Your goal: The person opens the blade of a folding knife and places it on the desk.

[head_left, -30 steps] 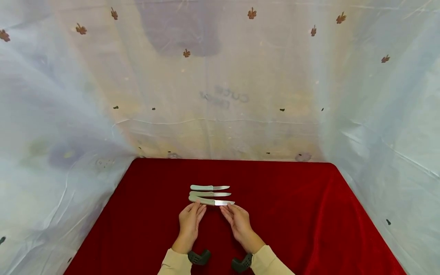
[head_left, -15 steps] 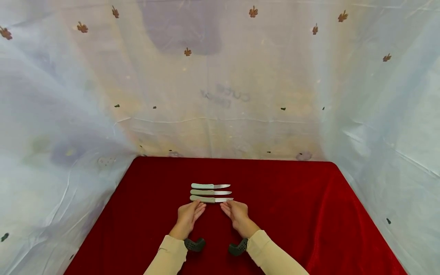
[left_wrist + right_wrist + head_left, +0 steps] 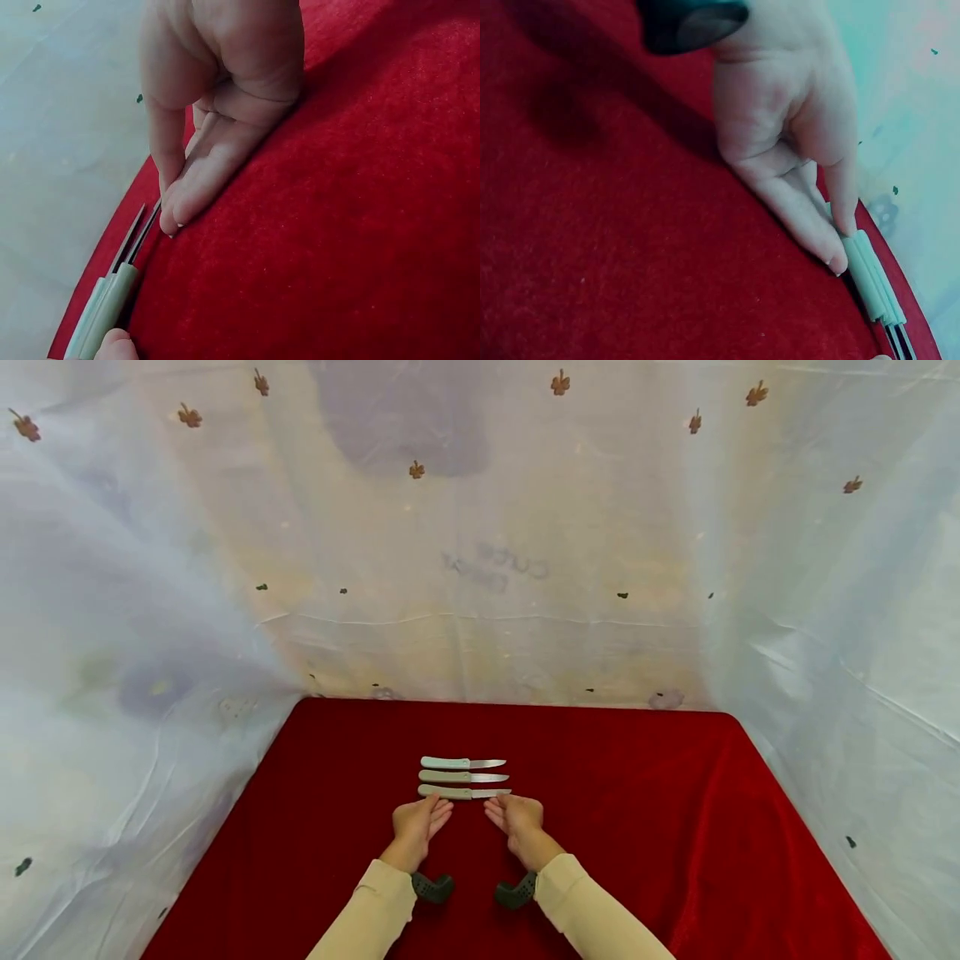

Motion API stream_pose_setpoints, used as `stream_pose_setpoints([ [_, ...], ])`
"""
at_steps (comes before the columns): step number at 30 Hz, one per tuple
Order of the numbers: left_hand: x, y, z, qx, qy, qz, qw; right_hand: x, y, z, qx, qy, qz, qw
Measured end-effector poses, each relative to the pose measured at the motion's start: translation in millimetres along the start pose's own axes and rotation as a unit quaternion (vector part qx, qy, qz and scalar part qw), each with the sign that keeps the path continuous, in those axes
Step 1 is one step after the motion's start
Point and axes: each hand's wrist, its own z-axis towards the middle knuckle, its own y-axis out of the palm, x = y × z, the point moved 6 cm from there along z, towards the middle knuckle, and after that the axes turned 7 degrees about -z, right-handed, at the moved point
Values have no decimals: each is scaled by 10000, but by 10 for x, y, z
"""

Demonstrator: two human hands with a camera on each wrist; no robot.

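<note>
Three small knives lie side by side, blades to the right. The far knife (image 3: 446, 762) has a pale whitish handle; the middle knife (image 3: 444, 776) and near knife (image 3: 444, 792) have greenish-beige handles. My left hand (image 3: 416, 824) pinches the near knife's handle towards its butt end, as the right wrist view shows with the handle (image 3: 865, 279). At the other end, my right hand (image 3: 520, 823) pinches the blade tip between thumb and fingers; that tip is hidden by the fingertips (image 3: 172, 214) in the left wrist view.
Red velvety cloth (image 3: 615, 827) covers the table. Behind it and at both sides hang pale plastic sheets (image 3: 480, 652) with small leaf marks. A dark camera mount (image 3: 432, 887) sits on my left wrist, another dark mount (image 3: 515, 891) on my right.
Both hands have moved the near knife slightly away from me. Its handle, earlier slanted and touching the middle knife, now lies nearly parallel to the others with a narrow gap.
</note>
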Motion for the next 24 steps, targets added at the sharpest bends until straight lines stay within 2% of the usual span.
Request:
stream_pose_setpoints([
  [4, -23, 9, -14, 60, -24, 102, 9999, 20, -24, 1, 196, 24, -73, 9998],
  [10, -45, 31, -11, 108, 176, 467, 9987, -9, -28, -4, 345, 19, -230, 9991],
  [18, -67, 77, 16, 89, 114, 497, 9987, -40, -71, 25, 354, 97, -257, 9990],
  [21, -50, 93, 23, -66, 196, 511, 9985, -58, -68, 25, 274, 43, -246, 9993],
  [24, -30, 87, 22, -212, 202, 600, 9978, -67, -49, 35, -101, -69, -283, 9995],
])
